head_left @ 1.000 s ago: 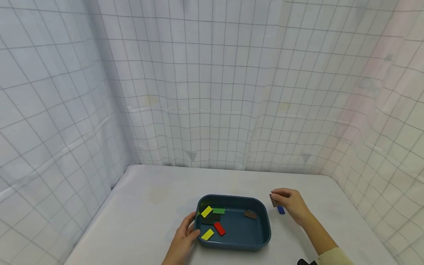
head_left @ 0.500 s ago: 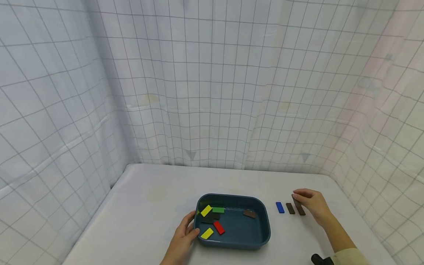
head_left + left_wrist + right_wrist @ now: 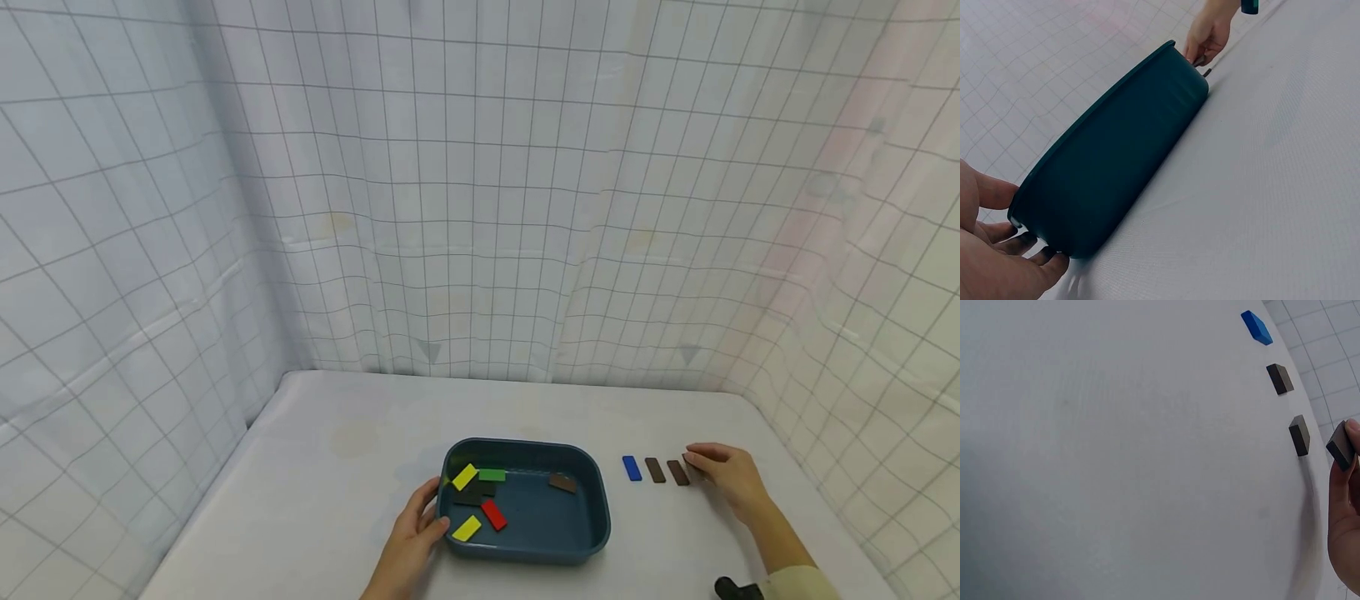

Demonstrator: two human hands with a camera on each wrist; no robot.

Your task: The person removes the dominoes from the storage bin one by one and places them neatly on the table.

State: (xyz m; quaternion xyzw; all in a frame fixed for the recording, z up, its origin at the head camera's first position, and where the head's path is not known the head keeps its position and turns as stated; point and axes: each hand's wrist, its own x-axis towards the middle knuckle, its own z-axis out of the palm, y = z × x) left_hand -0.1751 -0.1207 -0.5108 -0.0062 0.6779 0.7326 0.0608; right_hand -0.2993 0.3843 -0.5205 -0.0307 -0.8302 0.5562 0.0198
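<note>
My left hand (image 3: pixel 408 537) grips the left end of a dark blue plastic tub (image 3: pixel 536 552), with fingertips at its rim and end wall in the left wrist view. Between right thumb and fingers, a small dark brown rectangular block (image 3: pixel 1340 447) is pinched; my right hand (image 3: pixel 729 475) mostly covers it in the head view. It is just right of a row on the white table: a blue block (image 3: pixel 632 468), a brown block (image 3: pixel 655 470) and another brown block (image 3: pixel 678 472).
Inside the tub lie a green block (image 3: pixel 492 475), a red block (image 3: pixel 494 514), a brown block (image 3: pixel 562 483), two yellow ones and several black ones toward the left. White grid-patterned cloth (image 3: pixel 480 250) surrounds the table (image 3: pixel 337 467) at the back and sides.
Holding a brown block, my right hand has moved right from over the blue block to beyond the second brown one, and lower. The left hand stays at the tub.
</note>
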